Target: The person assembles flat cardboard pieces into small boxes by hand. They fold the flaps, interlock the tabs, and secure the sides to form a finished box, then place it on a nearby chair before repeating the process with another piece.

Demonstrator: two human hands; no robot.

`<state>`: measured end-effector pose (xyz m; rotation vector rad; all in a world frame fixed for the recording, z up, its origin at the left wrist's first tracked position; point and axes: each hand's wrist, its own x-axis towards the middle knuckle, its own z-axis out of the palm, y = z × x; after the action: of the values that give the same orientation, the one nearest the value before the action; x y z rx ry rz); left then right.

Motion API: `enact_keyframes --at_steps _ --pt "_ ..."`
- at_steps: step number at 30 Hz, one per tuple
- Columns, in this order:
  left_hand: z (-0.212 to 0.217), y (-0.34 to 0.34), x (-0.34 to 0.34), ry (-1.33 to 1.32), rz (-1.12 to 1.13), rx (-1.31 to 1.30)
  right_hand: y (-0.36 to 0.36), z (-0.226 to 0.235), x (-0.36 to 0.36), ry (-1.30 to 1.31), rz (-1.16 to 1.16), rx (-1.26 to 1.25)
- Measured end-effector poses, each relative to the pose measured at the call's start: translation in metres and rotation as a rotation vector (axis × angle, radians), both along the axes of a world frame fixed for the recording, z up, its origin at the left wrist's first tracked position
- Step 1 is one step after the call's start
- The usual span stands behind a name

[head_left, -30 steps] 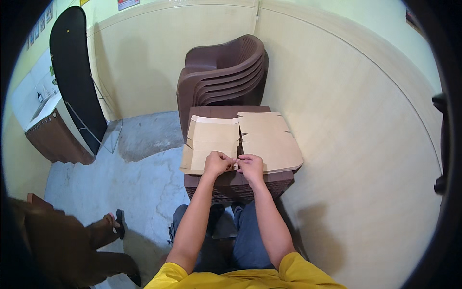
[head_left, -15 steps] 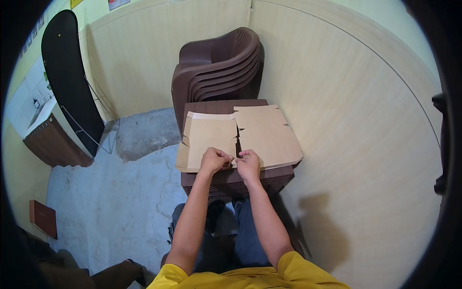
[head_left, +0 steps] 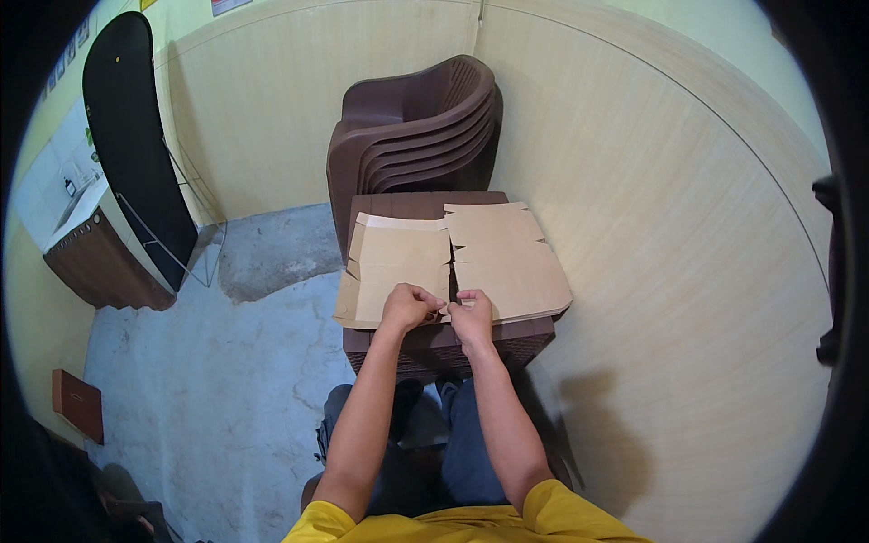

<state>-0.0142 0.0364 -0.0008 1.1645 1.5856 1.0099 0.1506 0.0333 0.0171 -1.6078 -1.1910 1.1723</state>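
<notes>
A flat brown cardboard box blank (head_left: pixel 398 258) with raised, creased edges lies on the left of a brown woven-look table (head_left: pixel 425 357). At its near right corner, the fingers of my left hand (head_left: pixel 409 308) pinch the cardboard edge. My right hand (head_left: pixel 471 319) is closed at the same corner, its thumb and fingertips meeting close to the left ones. The small corner flap between them is mostly hidden by my fingers. Right beside it rests a stack of flat cardboard blanks (head_left: pixel 511 258) with slits cut in their edges.
Stacked brown plastic armchairs (head_left: pixel 416 127) stand just behind the table. A pale wood-panelled wall (head_left: pixel 670 244) runs close along the right. At far left, a black oval board (head_left: pixel 136 145) leans by a sink cabinet (head_left: pixel 113 258). A brown box (head_left: pixel 78 405) sits on the floor.
Both hands stay at the near right corner of the left blank, with small finger movements there. The whole view has shifted slightly.
</notes>
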Motion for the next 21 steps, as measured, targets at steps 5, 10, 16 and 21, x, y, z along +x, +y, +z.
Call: enact_keyframes --at_steps 5,10,16,21 --pt "-0.002 0.001 0.002 -0.128 -0.003 -0.079 -0.004 0.002 -0.003 0.17 -0.033 -0.004" --pt "0.004 -0.003 0.002 -0.176 -0.009 -0.064 -0.004 0.008 -0.003 0.173 -0.013 0.007" --pt "0.016 -0.014 0.001 -0.3 -0.011 -0.081 -0.005 0.008 -0.001 0.175 -0.032 0.034" --pt "0.014 -0.013 -0.002 -0.34 -0.049 -0.067 -0.005 0.011 -0.002 0.233 -0.042 -0.001"
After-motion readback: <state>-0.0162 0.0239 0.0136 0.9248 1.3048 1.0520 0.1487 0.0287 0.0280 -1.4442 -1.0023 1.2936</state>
